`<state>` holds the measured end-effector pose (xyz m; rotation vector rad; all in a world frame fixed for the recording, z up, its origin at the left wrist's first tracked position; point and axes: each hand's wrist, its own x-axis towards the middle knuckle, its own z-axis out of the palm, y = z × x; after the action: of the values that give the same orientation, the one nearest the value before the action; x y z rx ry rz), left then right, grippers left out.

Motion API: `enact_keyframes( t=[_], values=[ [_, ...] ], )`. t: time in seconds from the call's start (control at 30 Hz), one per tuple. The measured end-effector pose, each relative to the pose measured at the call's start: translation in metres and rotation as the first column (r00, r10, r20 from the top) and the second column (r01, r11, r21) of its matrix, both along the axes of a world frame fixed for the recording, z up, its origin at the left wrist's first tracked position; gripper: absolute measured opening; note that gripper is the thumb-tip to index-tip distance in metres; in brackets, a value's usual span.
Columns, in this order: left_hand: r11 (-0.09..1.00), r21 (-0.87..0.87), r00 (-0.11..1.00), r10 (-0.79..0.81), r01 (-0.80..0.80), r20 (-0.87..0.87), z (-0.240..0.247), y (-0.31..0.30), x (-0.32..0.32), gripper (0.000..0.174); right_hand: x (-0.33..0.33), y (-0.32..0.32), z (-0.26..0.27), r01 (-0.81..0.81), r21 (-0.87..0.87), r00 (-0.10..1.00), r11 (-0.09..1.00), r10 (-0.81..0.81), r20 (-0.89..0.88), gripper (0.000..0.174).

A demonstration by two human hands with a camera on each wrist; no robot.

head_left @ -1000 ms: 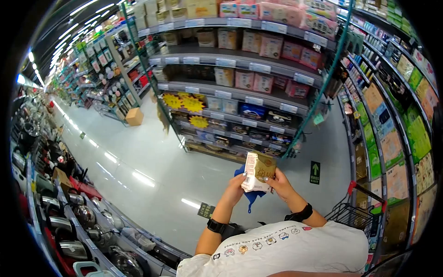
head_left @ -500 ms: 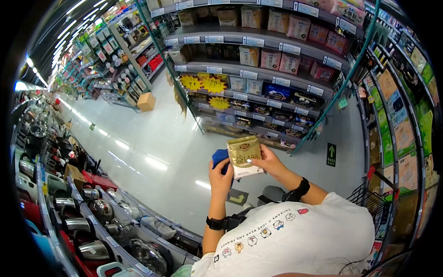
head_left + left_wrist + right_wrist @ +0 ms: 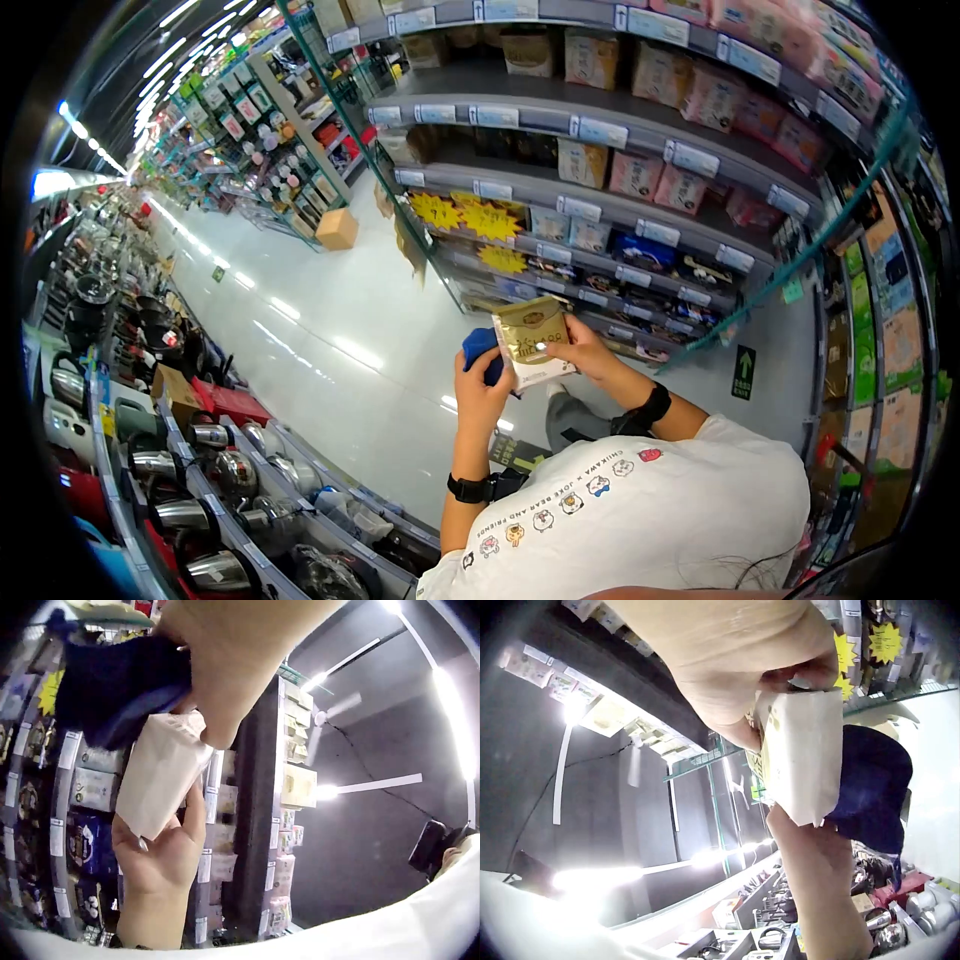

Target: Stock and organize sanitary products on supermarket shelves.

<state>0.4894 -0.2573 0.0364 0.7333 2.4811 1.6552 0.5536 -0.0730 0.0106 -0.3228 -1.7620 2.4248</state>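
Note:
Both hands hold a gold and white packet [image 3: 535, 338] in front of the chest, its gold printed face turned up. At its left edge, my left hand [image 3: 482, 390] grips it together with a dark blue cloth item [image 3: 478, 346], which bulges out beside the fingers. My right hand [image 3: 590, 350] pinches the right edge, thumb lying across the gold front. In the left wrist view the packet's plain white side [image 3: 161, 776] spans between the two hands. The blue cloth [image 3: 874, 787] hangs behind the packet in the right wrist view, partly hidden by it.
Ahead stands a shelf unit [image 3: 560, 135] of small packs, with yellow star-shaped signs [image 3: 490, 221]. Kettles [image 3: 215, 570] and pans line the left side. A shopping basket or cart with a red handle [image 3: 826, 448] is at right, near more shelves. A cardboard box [image 3: 337, 229] sits on the floor.
The packet has turned from showing its white barcode side to showing its gold face. The hands shifted left in view, and the shelf ahead now appears larger.

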Motion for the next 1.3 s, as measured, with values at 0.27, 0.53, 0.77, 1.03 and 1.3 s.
enact_keyframes(
  t=[0.27, 0.53, 0.77, 1.03, 1.3],
  values=[
    [0.958, -0.205, 0.973, -0.17, 0.201, 0.156, 0.024, 0.075, -0.107, 0.016, -0.088, 0.097, 0.021, -0.018, 0.019, 0.993, 1.0, 0.02, -0.119, 0.056],
    [0.581, -0.035, 0.539, -0.73, 0.813, 0.42, 0.045, 0.124, -0.172, 0.012, -0.11, 0.148, 0.038, -0.036, 0.133, 0.967, 0.99, 0.068, -0.244, 0.071],
    [0.228, 0.298, 0.147, -0.951, 0.927, 0.27, 0.06, 0.146, -0.235, 0.071, -0.122, 0.168, 0.053, 0.162, 0.003, 0.946, 0.987, -0.155, -0.286, 0.079],
    [-0.038, 0.143, -0.058, -0.989, 0.989, 0.137, 0.095, 0.154, -0.325, 0.087, -0.177, 0.137, 0.062, 0.482, 0.02, 0.778, 0.876, -0.417, -0.47, 0.075],
    [-0.147, 0.139, -0.149, -0.989, 0.979, 0.01, 0.095, 0.133, -0.41, 0.095, -0.259, 0.086, 0.082, 0.565, 0.113, 0.722, 0.818, -0.423, -0.548, 0.071]
  ],
)
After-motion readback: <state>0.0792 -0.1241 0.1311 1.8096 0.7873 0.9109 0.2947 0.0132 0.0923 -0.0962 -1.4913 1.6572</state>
